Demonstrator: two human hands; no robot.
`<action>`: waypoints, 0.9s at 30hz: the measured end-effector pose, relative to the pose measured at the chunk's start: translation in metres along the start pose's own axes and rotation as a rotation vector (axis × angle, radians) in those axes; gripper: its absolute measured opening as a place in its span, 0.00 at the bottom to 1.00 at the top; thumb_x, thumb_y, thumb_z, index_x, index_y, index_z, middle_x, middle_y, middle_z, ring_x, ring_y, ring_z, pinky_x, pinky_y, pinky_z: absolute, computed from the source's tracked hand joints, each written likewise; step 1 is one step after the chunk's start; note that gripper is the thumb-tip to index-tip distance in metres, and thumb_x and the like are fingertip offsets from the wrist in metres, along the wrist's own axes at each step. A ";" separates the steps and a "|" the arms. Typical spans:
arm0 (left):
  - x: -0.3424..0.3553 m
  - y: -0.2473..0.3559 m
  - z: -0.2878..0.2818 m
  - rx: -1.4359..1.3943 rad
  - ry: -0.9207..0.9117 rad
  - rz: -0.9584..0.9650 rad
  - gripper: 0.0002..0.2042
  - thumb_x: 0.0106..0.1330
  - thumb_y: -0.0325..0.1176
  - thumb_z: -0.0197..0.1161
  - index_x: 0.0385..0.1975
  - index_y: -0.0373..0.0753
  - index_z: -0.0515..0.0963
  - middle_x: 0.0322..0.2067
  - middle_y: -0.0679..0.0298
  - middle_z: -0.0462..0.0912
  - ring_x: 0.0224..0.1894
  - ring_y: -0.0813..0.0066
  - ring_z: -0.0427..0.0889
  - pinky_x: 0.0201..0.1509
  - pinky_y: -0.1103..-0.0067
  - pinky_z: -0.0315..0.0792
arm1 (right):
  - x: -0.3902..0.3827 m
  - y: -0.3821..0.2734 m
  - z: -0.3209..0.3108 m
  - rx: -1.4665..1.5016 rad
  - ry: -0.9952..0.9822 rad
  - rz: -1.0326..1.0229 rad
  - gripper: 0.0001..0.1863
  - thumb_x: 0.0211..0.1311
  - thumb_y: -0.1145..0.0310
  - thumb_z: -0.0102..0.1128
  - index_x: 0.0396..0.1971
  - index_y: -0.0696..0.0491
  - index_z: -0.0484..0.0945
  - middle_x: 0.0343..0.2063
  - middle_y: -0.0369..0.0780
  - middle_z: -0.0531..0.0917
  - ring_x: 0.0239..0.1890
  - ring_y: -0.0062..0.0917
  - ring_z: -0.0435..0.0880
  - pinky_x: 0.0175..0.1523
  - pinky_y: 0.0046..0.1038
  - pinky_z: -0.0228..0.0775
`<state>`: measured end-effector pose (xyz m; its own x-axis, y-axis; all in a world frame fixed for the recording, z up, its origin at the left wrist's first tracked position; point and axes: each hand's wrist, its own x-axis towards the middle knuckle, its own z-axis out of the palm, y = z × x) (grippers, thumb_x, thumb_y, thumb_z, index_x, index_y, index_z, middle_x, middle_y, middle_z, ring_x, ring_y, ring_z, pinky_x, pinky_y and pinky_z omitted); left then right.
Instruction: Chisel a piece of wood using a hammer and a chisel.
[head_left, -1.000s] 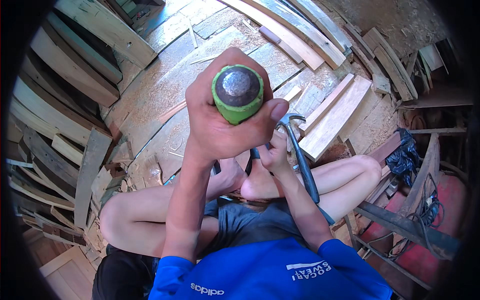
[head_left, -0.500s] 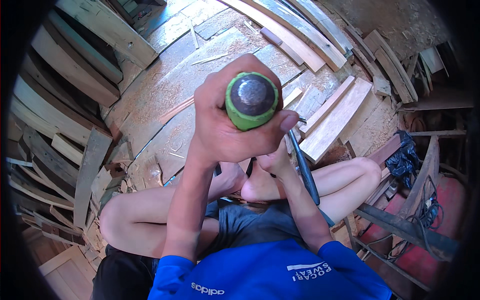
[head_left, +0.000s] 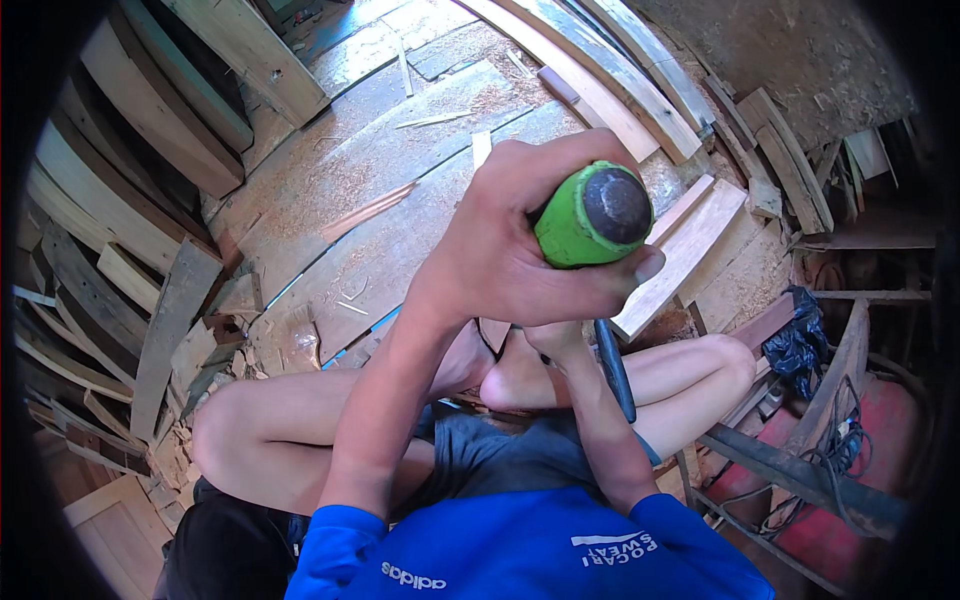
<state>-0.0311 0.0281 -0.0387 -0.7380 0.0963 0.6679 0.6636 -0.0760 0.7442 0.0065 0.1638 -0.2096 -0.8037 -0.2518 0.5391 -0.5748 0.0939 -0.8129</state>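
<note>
My left hand (head_left: 505, 245) is raised close to the camera, its fingers wrapped round a green tool handle (head_left: 568, 230). A rounded dark metal cap tops the handle; the rest of the tool is hidden behind the hand. Lower down, my right hand (head_left: 556, 342) is closed over my folded legs and partly covered by the left hand. What it grips does not show. A black bar-like handle (head_left: 612, 370) runs beside the right wrist, over the right leg. Whether the right hand holds it, I cannot tell.
Curved planks (head_left: 170, 120) are stacked at the left, and long boards (head_left: 610, 70) lie at the far right. A pale plank (head_left: 690, 255), a brush (head_left: 303, 335) and shavings lie on the floor. To the right are a metal frame (head_left: 800, 470) with cables and a black plastic bag (head_left: 797, 325).
My left hand has moved to the right with the green handle, which now tilts rightward. Less of the black handle beside my right wrist shows. The view has shifted slightly.
</note>
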 end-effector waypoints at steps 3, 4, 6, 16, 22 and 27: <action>0.003 -0.002 -0.002 0.041 -0.005 0.034 0.12 0.46 0.28 0.73 0.26 0.38 0.75 0.17 0.66 0.74 0.18 0.76 0.72 0.24 0.80 0.67 | 0.000 0.004 0.000 -0.028 -0.007 -0.012 0.09 0.49 0.82 0.61 0.33 0.59 0.79 0.29 0.49 0.81 0.33 0.48 0.81 0.37 0.40 0.72; 0.003 -0.002 -0.002 0.034 0.003 0.031 0.12 0.46 0.28 0.73 0.26 0.38 0.75 0.17 0.66 0.74 0.18 0.76 0.72 0.24 0.80 0.67 | 0.001 0.006 -0.001 -0.022 -0.011 0.001 0.08 0.50 0.82 0.60 0.33 0.59 0.80 0.29 0.49 0.81 0.33 0.48 0.81 0.37 0.40 0.72; 0.004 -0.003 -0.002 0.028 0.011 0.024 0.12 0.46 0.28 0.73 0.26 0.38 0.75 0.17 0.66 0.75 0.18 0.75 0.72 0.24 0.79 0.68 | 0.002 0.009 -0.001 -0.002 -0.046 0.013 0.08 0.50 0.82 0.60 0.32 0.60 0.80 0.29 0.49 0.82 0.33 0.47 0.81 0.37 0.40 0.72; 0.005 -0.003 -0.001 0.026 0.035 0.034 0.12 0.47 0.26 0.73 0.27 0.37 0.75 0.18 0.64 0.75 0.19 0.74 0.73 0.26 0.79 0.69 | 0.003 0.004 -0.006 0.024 -0.090 0.025 0.07 0.51 0.85 0.56 0.31 0.61 0.80 0.30 0.48 0.82 0.34 0.45 0.82 0.40 0.38 0.72; 0.004 -0.003 0.000 0.036 0.053 0.030 0.12 0.47 0.27 0.73 0.26 0.38 0.74 0.17 0.66 0.75 0.19 0.76 0.72 0.26 0.80 0.68 | 0.008 -0.001 -0.011 0.003 -0.136 0.031 0.09 0.52 0.85 0.55 0.33 0.62 0.80 0.32 0.48 0.82 0.38 0.46 0.81 0.44 0.38 0.72; 0.002 -0.001 0.001 0.067 0.092 0.041 0.12 0.49 0.27 0.73 0.26 0.38 0.74 0.17 0.68 0.74 0.19 0.79 0.72 0.26 0.81 0.68 | 0.015 0.003 -0.014 0.084 -0.194 0.018 0.09 0.54 0.85 0.56 0.35 0.62 0.80 0.32 0.48 0.82 0.39 0.46 0.81 0.45 0.38 0.72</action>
<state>-0.0335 0.0290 -0.0380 -0.7163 0.0032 0.6978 0.6977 -0.0116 0.7163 -0.0092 0.1744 -0.2010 -0.7642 -0.4326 0.4784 -0.5392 0.0213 -0.8419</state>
